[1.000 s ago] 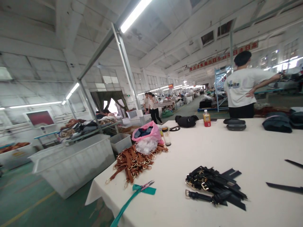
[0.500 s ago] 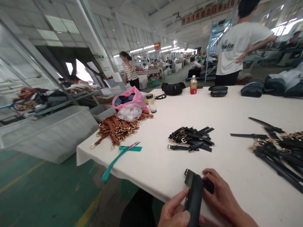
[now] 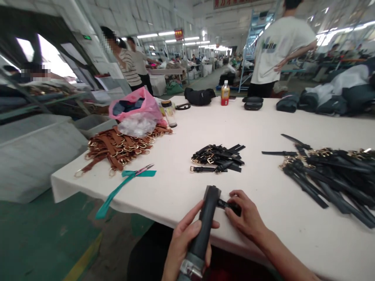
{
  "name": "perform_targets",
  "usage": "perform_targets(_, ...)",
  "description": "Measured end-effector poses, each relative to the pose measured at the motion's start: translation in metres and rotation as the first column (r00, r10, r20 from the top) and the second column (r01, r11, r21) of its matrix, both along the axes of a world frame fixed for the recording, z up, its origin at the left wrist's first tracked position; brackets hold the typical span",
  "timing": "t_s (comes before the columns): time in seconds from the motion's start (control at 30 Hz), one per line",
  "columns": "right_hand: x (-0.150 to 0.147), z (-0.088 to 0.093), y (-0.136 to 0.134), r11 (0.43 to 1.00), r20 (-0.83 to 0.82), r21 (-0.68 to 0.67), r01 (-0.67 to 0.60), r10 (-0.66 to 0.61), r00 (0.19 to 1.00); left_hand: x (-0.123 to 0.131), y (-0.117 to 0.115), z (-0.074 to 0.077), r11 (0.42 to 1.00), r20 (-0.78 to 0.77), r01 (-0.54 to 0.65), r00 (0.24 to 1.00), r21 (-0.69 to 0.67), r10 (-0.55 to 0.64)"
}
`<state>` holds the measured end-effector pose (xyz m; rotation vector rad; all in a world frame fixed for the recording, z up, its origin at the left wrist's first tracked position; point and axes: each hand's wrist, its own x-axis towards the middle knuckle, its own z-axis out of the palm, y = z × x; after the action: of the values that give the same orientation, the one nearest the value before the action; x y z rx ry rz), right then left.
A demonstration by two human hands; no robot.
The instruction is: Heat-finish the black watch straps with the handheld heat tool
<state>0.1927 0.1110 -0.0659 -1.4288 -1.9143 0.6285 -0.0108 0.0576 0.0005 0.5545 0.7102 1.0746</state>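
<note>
- The left hand (image 3: 186,244) is wrapped around a black rubber-covered rod (image 3: 203,226), which tilts up over the near edge of the white tabletop (image 3: 175,187), with a metal collar (image 3: 191,267) at its lower end.
- The right hand (image 3: 247,214) is pinched narrow on a black strap (image 3: 230,207), which touches the rod near its top.
- Just ahead lies a small pile of black straps with gold buckles (image 3: 216,158); a larger pile (image 3: 328,175) sits to the right.
- To the left: brown straps with gold rings (image 3: 117,148), small scissors on a teal ribbon (image 3: 137,171), and a pink plastic bag (image 3: 131,105).
- Farther along stands a bottle with a red label (image 3: 225,93) - its writing is too small to read.
- A standing person's white T-shirt (image 3: 278,47) carries lettering like "hello"; the red banner (image 3: 237,3) is cut off and unreadable.
</note>
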Motion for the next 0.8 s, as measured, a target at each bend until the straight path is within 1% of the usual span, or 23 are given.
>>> perform_targets(0.1,0.0,0.0,0.0,1.0,-0.011,0.005,-0.005,0.005,1.0,-0.014,-0.006,0.005,0.999,-0.024,-0.034,0.999,-0.002,0.034)
perform_targets(0.17,0.0,-0.001,0.0,1.0,-0.023,0.006,-0.002,0.002,1.0,-0.017,-0.013,0.005,0.999,-0.041,-0.041,0.998,-0.015,0.04)
perform_targets(0.33,0.0,-0.001,0.001,1.0,-0.043,0.021,-0.007,0.008,0.999,-0.007,-0.022,-0.002,0.993,-0.044,0.001,0.999,-0.114,-0.006)
perform_targets(0.5,-0.002,0.0,0.002,1.0,-0.055,0.031,0.001,0.0,0.998,0.008,-0.011,-0.003,0.995,-0.067,0.056,0.996,-0.077,-0.061)
perform_targets(0.6,-0.003,0.001,0.002,1.0,-0.045,0.018,0.007,-0.006,0.999,0.013,-0.002,-0.001,0.996,-0.06,0.062,0.996,-0.059,-0.065)
perform_targets(0.7,-0.003,0.002,0.002,1.0,-0.031,-0.003,0.023,-0.023,0.999,0.009,0.0,0.003,0.998,-0.051,0.042,0.998,-0.047,-0.044)
perform_targets(0.8,-0.005,0.005,0.002,0.999,-0.011,-0.024,0.029,-0.03,1.0,-0.002,-0.007,0.012,0.999,-0.048,-0.008,0.999,-0.038,0.007)
